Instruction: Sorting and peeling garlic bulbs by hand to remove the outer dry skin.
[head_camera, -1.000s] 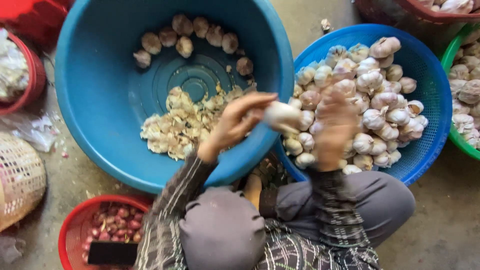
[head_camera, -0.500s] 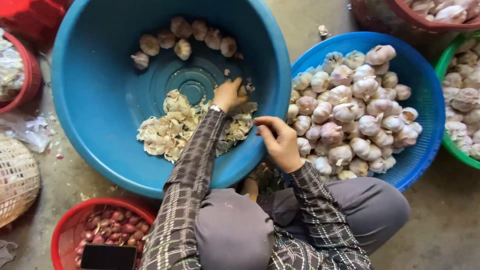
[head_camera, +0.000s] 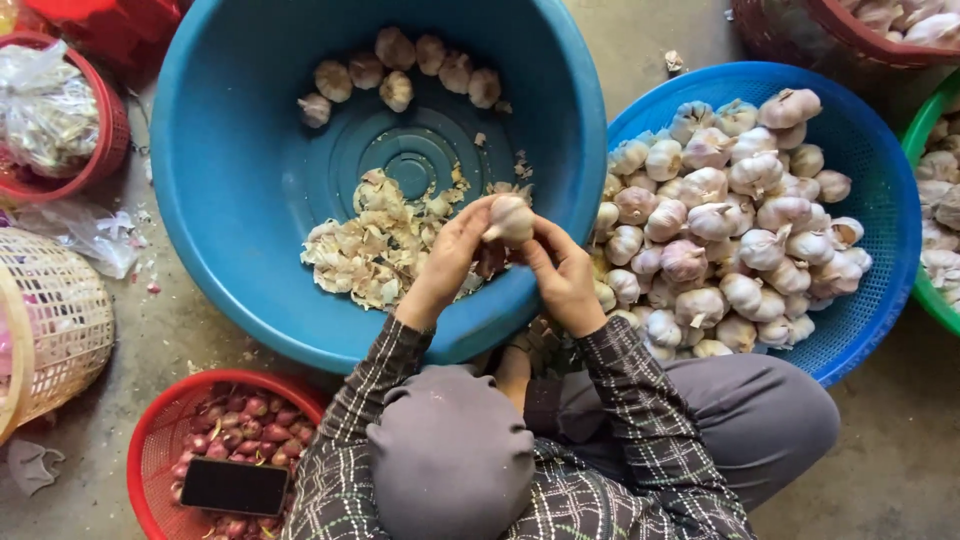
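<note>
A pale, papery-skinned garlic bulb sits pinched between both hands just above the near-right rim of the large round blue plastic basin. The left hand curls around the bulb's left side, fingers pressed together against it; the right hand grips from the right and below, thumb on the skin. To my eye the step in hand is stripping the outer skin, with the bulb held over the basin so that scraps fall inside.

Right below the hands, on the basin's floor towards its near edge, lies a heap of loose pale garlic skins. Along the far wall of the basin rests a short row of cleaned garlic bulbs, well apart from the skins.

Just beside the basin's right edge stands a round blue mesh basket heaped with unpeeled garlic bulbs. At the near-left, on the concrete floor, a red plastic basket holds small purple shallots and a dark flat phone lying on them.

The next move, I judge, calls for the thumbs to work the loose skin free without splitting the cloves apart.
</note>
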